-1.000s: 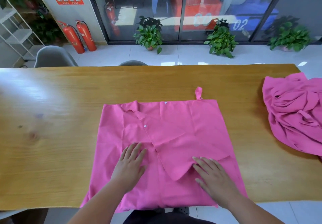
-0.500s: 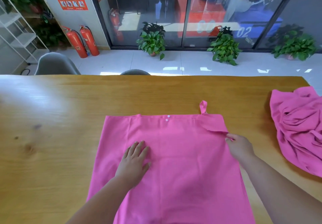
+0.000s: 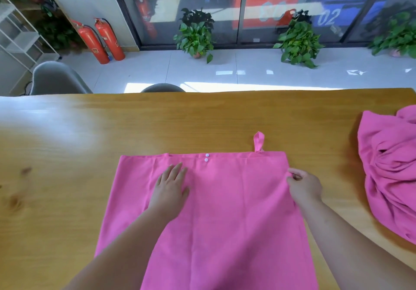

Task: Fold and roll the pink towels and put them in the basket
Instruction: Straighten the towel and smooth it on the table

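Left hand (image 3: 172,187) presses flat, fingers spread, on the towel (image 3: 225,210) at centre frame; right hand (image 3: 302,185) pinches its right edge.

Sunlight is gleaming on the tiled floor (image 3: 247,64); potted plants (image 3: 196,37) and fire extinguishers (image 3: 109,39) are standing by glass doors (image 3: 254,1).

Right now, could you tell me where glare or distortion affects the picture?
In the head view, pale glare washes out the table at left; the wide lens makes the window frames lean; the towel, left hand and right hand look sharp.
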